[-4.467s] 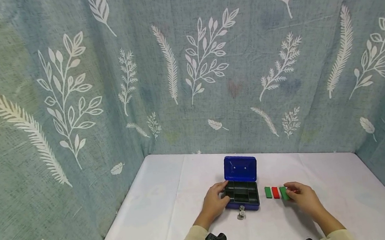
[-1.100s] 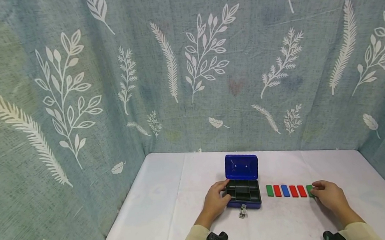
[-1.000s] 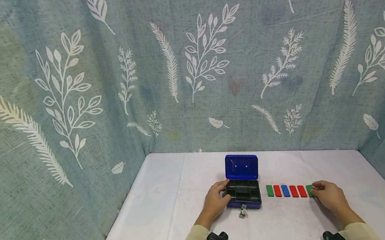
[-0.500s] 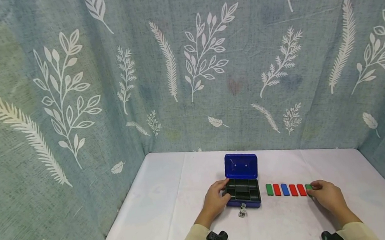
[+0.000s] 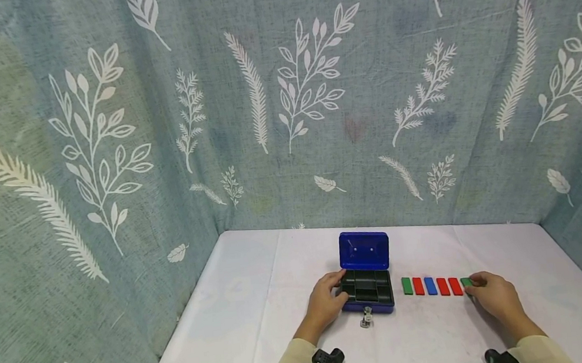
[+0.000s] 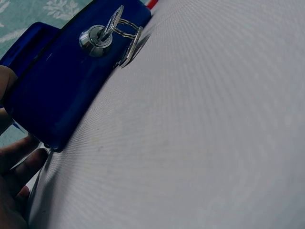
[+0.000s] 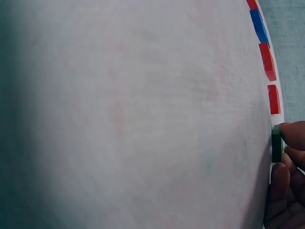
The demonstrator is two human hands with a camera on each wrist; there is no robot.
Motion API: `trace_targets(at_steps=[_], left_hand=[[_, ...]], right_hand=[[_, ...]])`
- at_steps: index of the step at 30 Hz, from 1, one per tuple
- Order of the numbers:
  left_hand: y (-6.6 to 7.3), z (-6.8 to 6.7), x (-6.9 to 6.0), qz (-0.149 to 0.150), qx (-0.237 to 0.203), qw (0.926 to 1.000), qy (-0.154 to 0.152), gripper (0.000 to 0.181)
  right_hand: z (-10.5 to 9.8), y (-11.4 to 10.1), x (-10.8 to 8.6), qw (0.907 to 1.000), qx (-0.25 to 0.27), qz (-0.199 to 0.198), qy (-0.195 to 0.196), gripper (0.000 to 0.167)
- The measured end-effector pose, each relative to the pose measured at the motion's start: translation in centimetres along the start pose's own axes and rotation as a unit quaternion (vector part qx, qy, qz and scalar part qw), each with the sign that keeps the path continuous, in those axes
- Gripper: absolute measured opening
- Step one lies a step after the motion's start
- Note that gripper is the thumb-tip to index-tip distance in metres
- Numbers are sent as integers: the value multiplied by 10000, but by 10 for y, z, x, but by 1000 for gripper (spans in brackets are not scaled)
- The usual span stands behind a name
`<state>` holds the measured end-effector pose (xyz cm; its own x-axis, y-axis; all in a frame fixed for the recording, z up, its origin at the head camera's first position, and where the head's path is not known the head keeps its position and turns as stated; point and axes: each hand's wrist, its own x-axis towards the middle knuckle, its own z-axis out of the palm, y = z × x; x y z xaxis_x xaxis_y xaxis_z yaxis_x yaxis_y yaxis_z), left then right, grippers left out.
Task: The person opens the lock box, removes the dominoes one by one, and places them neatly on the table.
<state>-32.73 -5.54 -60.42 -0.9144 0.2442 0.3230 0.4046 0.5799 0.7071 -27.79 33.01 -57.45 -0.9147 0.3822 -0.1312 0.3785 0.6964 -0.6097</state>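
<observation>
A blue cash box (image 5: pixel 369 309) stands on the table with its lid (image 5: pixel 364 250) raised and a black compartment tray (image 5: pixel 365 281) inside. My left hand (image 5: pixel 321 308) grips the box's left side, thumb at the near rim and fingers toward the back. In the left wrist view a key (image 6: pixel 112 24) sits in the front lock, with a ring and a second key hanging from it. To the box's right runs a row of small flat blocks, including a blue block (image 5: pixel 430 286). At its right end, my right hand (image 5: pixel 497 296) pinches a green block (image 7: pixel 277 143) against the table.
The row begins with a green block (image 5: pixel 407 286) near the box, followed by a red block (image 5: pixel 418 286). Two more red blocks lie beyond the blue one. A white cloth covers the table (image 5: pixel 248 280), and leaf-patterned curtains (image 5: pixel 284 117) enclose it.
Over 4.5 seconds my right hand has moved right, from a green block third in the row to the row's right end. More blocks now show. My left hand stays on the cash box.
</observation>
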Motion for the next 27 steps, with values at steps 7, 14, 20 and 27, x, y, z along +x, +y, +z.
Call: trace_targets(at_steps=[7,14,20,27], left_hand=[[2,-1,-1,-54,11,10000,6,59],[2,-3,0,-49,-50,10000,7,59],[2,-2,0,-57,-12,10000,15,57],[1,-2,-2,227,-115,9996,89,51]], right_hand=[[2,-6,-2,9998,44,132,166,40],[4,-7,-1,9995,54,204,227,39],[4,-4,-2,9995,42,192,239,41],[0,0,-3,9996,50,137,252,38]])
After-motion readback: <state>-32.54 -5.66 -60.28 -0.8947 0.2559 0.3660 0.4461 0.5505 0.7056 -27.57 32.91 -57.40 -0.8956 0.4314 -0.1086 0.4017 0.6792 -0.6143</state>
